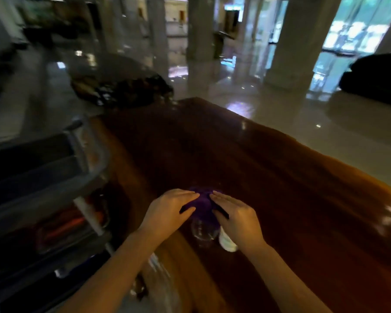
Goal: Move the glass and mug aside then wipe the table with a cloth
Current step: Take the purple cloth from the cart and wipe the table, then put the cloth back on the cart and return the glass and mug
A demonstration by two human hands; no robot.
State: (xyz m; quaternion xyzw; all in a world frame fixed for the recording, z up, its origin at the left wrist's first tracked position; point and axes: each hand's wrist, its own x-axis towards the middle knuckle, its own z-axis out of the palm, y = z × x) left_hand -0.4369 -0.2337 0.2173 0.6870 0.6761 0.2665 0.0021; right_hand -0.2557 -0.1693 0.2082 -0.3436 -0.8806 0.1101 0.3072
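Purple cloth (202,203) on table (280,177), between flat open left hand (167,211) and right hand (236,216), touching both

The table (280,177) was a dark, glossy brown wooden surface with an irregular far edge. A purple cloth (202,203) lay bunched on it near the front. Just behind the cloth (toward the viewer) stood a clear glass (204,233), and a white mug (226,241) stood beside the glass. The remaining tabletop carried only reflections.
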